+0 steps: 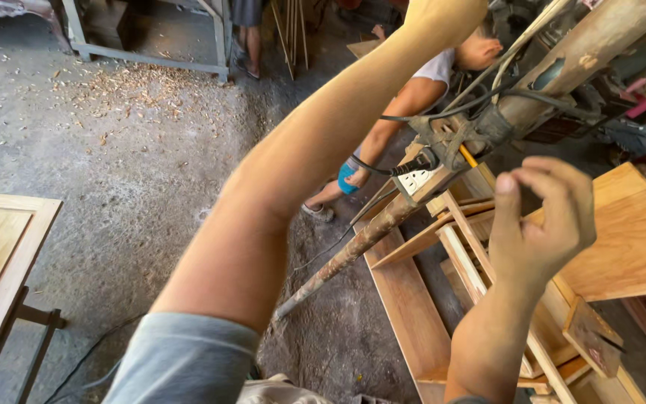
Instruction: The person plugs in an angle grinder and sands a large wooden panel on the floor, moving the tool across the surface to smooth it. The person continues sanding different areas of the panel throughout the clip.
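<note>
Wooden post [443, 161] | between hands | right hand [543, 217] near, empty

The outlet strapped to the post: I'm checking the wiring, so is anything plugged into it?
Plugged in: a black plug sits in the white outlet on the slanted post, its cord running off.

One head-worn view, steeply down and forward, close over raised forearms, workshop floor [136, 187] beyond.

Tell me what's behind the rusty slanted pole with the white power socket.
Behind the rusty slanted pole crouches a person in a white shirt; the pole and your raised left forearm cover most of their body.
</note>
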